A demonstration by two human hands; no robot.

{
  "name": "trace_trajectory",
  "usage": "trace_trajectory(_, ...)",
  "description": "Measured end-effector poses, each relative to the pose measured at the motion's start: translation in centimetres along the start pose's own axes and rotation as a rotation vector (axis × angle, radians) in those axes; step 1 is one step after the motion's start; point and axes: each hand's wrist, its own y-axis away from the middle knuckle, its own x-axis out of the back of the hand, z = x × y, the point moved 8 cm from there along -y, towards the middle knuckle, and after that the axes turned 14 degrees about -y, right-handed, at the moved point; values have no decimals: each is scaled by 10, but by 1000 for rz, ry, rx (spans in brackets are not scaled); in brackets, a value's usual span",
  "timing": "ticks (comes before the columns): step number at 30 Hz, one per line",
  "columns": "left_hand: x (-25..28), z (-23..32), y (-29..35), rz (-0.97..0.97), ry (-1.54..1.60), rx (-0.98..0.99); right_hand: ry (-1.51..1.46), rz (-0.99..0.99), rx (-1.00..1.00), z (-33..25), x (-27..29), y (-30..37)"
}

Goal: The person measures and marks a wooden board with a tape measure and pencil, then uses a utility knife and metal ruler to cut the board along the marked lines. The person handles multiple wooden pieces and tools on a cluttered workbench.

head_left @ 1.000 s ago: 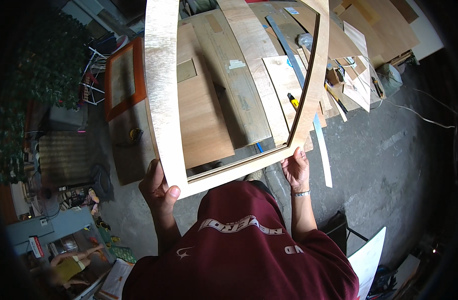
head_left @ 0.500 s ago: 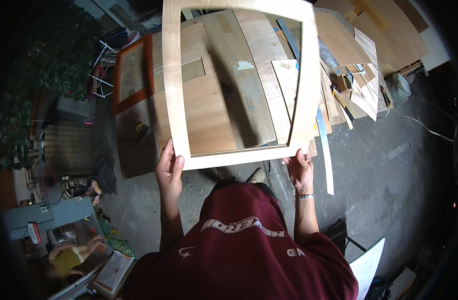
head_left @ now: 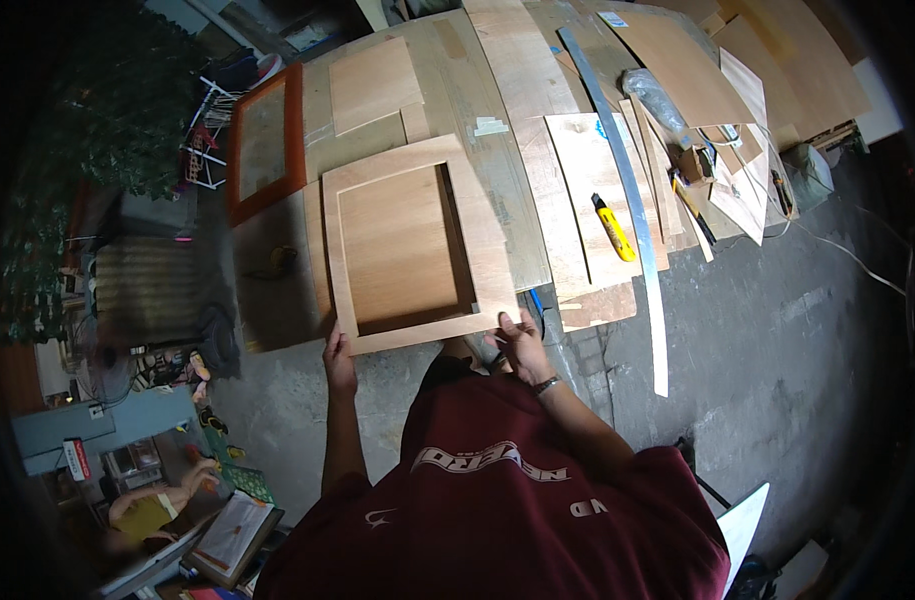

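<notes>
Our left hand and right hand clasp the frame at the desk's near edge, seemingly positioning it; next, steadiness matters.

**Wooden frame held by its near corners**

A pale wooden frame is tilted slightly over the near left of a worktable. The left hand grips its near left corner; the right hand grips the near right one. A plywood panel shows through the opening. Far left lies an orange-brown frame. To the right, a yellow utility knife rests beside a long metal strip.
</notes>
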Motion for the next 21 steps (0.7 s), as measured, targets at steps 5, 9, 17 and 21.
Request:
trace_trajectory(5,10,-10,-39,16,-74,71,106,78,-13,22,-6,-31)
trace_trajectory(9,62,-30,-73,136,-545,-32,738,34,-139,9,-35,-30)
trace_trajectory(17,37,3,-54,415,-954,-69,1362,431,609,-159,43,35)
trace_trajectory(21,22,16,-48,581,-1018,-73,1423,909,959,-239,126,106)
